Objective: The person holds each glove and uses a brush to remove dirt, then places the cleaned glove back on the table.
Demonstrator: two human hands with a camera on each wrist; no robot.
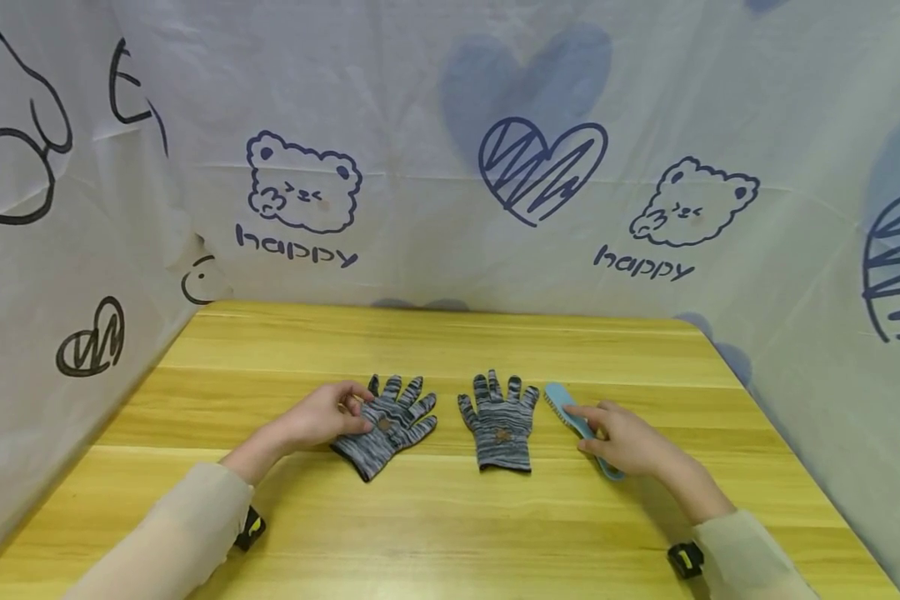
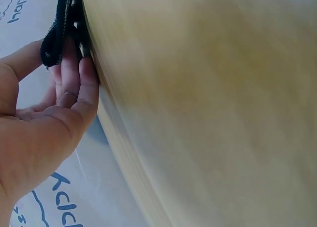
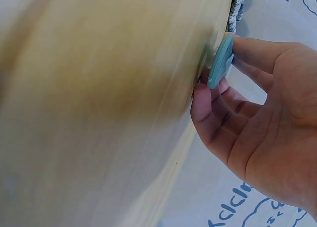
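Two grey-and-black striped knit gloves lie on the table, fingers pointing away from me. My left hand (image 1: pixel 335 414) is at the left glove (image 1: pixel 396 425), its thumb on the near side and its fingers bent at the left edge. In the left wrist view the fabric (image 2: pixel 56 41) sits between thumb and fingers. The right glove (image 1: pixel 504 429) lies flat, untouched. To its right is a light blue brush (image 1: pixel 562 397) with bristles along its left side, slanted toward me. My right hand (image 1: pixel 628 442) grips the brush's handle (image 3: pixel 221 63) between thumb and fingers, index finger stretched along its back.
The wooden table (image 1: pixel 450 533) has rounded far corners. White cloth (image 1: pixel 420 217) printed with hearts, bears and lettering hangs behind it and on both sides. Black devices (image 1: pixel 686 560) are strapped at both wrists.
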